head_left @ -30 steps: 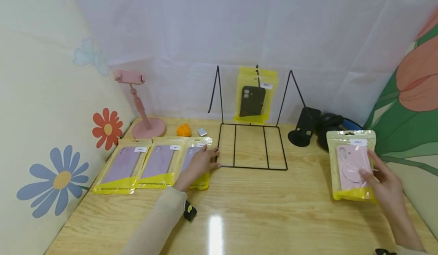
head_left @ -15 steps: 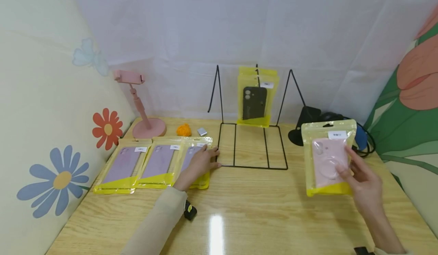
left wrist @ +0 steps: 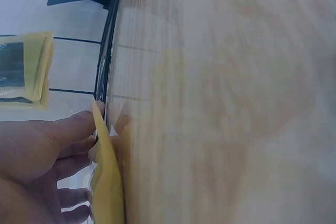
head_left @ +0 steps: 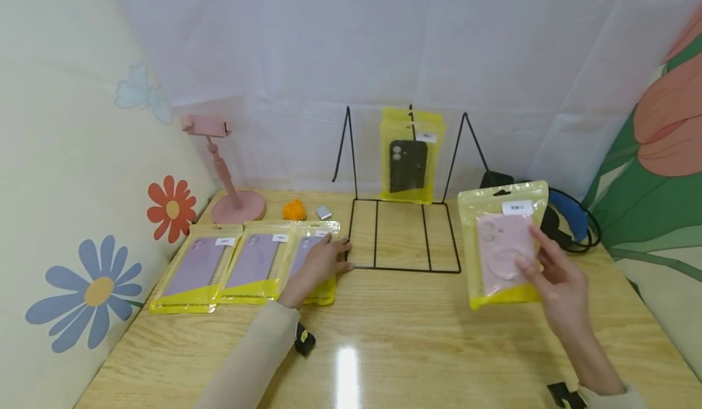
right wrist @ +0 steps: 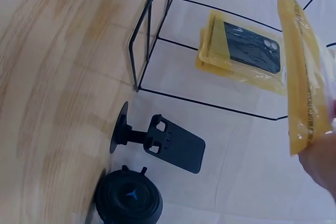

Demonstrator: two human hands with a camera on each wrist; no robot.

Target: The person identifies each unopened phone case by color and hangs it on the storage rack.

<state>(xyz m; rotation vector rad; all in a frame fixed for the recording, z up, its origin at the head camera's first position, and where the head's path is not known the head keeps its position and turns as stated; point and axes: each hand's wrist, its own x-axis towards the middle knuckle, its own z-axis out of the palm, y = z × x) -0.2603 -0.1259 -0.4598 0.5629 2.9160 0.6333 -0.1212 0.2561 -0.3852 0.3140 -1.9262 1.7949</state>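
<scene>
Head view: the pink phone case packet (head_left: pixel 503 244) is held off the table (head_left: pixel 406 336), upright, its long axis running twelve to six with a slight tilt, white label at the top. The right hand (head_left: pixel 554 287) grips its lower right part, fingers laid across the front from four o'clock. At about ten o'clock from it stands the black wire rack (head_left: pixel 403 214), where a black case packet (head_left: pixel 408 159) hangs. The left hand (head_left: pixel 320 263), farther off at nine o'clock, rests flat with relaxed fingers on the nearest purple case packet (head_left: pixel 309 259).
</scene>
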